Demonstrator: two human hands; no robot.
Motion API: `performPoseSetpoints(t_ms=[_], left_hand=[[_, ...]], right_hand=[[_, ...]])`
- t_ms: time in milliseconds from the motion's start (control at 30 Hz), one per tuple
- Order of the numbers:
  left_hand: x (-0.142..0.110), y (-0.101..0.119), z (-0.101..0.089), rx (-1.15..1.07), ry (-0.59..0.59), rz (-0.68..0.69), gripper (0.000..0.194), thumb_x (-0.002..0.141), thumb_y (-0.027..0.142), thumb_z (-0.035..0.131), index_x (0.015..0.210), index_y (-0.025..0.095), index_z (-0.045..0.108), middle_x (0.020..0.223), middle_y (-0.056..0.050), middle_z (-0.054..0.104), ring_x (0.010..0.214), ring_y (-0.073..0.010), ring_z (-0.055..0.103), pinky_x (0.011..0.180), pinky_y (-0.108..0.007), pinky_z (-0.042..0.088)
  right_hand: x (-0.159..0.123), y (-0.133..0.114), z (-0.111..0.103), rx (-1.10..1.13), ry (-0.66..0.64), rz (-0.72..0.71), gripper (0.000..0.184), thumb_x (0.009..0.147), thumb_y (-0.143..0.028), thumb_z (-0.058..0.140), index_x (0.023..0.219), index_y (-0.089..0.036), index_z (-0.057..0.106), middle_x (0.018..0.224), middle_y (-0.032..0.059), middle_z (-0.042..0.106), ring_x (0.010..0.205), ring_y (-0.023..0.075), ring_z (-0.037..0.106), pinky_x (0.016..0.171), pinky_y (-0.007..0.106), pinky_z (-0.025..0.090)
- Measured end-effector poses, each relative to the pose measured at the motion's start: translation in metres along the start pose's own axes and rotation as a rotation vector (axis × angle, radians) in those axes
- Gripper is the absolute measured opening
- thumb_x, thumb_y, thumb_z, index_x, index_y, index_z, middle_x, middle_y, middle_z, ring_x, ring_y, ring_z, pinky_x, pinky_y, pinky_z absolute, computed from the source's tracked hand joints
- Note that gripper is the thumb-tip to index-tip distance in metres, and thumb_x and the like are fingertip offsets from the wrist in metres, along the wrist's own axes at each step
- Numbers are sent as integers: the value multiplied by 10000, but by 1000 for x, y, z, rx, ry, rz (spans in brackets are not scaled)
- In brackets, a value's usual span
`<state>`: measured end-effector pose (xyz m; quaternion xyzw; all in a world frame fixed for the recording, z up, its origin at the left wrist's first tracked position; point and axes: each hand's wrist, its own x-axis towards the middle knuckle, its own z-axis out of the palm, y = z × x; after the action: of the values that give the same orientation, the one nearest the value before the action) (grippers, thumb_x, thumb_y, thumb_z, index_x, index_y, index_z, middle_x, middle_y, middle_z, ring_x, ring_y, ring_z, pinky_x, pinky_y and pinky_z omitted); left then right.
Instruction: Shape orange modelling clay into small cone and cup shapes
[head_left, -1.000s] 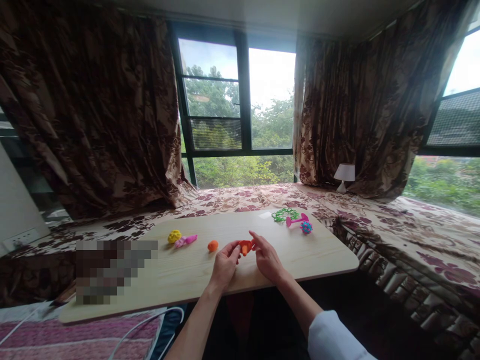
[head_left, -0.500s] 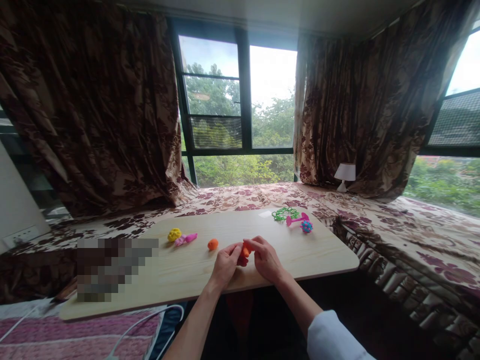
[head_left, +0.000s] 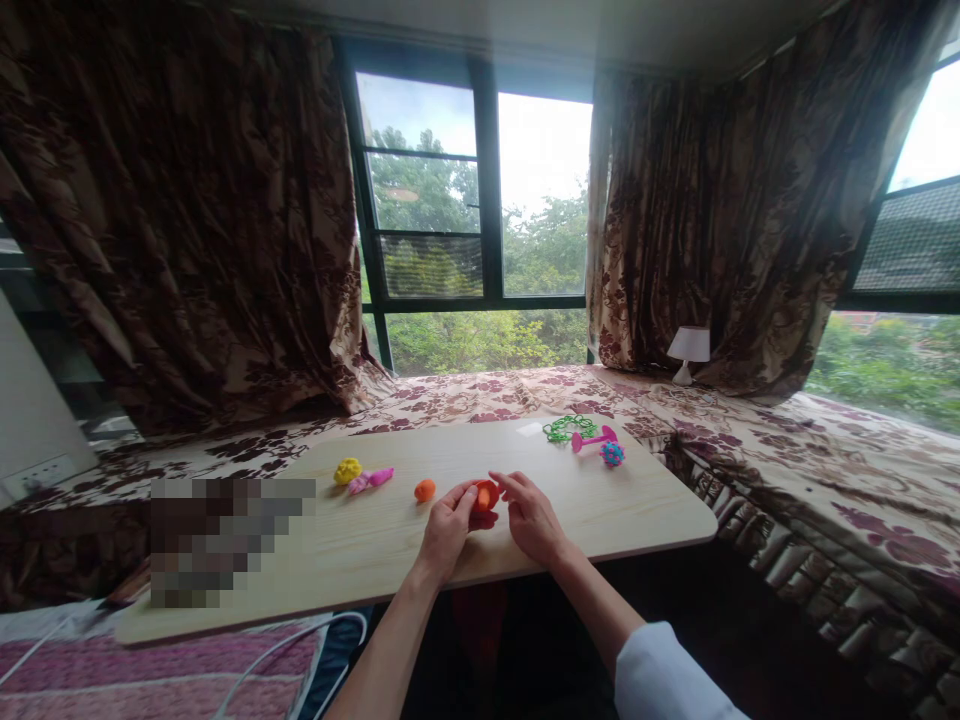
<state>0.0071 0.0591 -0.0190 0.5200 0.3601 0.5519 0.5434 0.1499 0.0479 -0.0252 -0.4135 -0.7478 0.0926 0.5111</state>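
Observation:
My left hand (head_left: 450, 522) is closed on an orange piece (head_left: 486, 497) that looks like modelling clay, held just above the near edge of the table. It has a rounded, hollow-looking front with a darker orange-red rim. My right hand (head_left: 531, 515) is beside it on the right, fingers bent and apart, the index fingertip close to the upper rim; whether it touches I cannot tell. Left of my hands, a small orange lump (head_left: 424, 490) rests on the table.
On the pale wooden table (head_left: 360, 550), a yellow lump (head_left: 347, 471) and a pink twisted piece (head_left: 373, 480) lie left. Far right are a green stringy loop (head_left: 568, 429), a pink dumbbell-shaped piece (head_left: 592, 440) and a blue knobbly ball (head_left: 612, 455). A small lamp (head_left: 688, 350) stands behind.
My right fingers have come away from the orange piece. It has turned in my left hand, so more of its rounded front shows. The things on the table have stayed put.

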Motion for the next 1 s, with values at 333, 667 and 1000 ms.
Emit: performPoseSetpoints(t_ms=[333,667,1000], left_hand=[[0,-2,-2,5,-34,22,328,730,386,552,962,155,568,730,-16,615,582,-128,629,592,-263,524],[2,-3,-4,-82,-6,9,354,728,343,560,1034,165,561,802,-35,615,638,-141,631,644,-304,525],[5,-6,-3,43,10,129,330,714,357,556,956,150,642,788,-35,651,658,-107,558,632,-223,460]], right_hand=[[-1,0,0,-1,-9,-19,651,669,53,332,1224,-266,452,946,20,535,761,117,525,753,252,444],[0,0,0,-1,4,-3,658,669,57,330,1233,-265,434,924,15,537,751,114,518,738,241,445],[-1,0,0,-44,-1,-54,590,670,51,363,1132,-269,542,924,25,535,858,144,503,792,258,419]])
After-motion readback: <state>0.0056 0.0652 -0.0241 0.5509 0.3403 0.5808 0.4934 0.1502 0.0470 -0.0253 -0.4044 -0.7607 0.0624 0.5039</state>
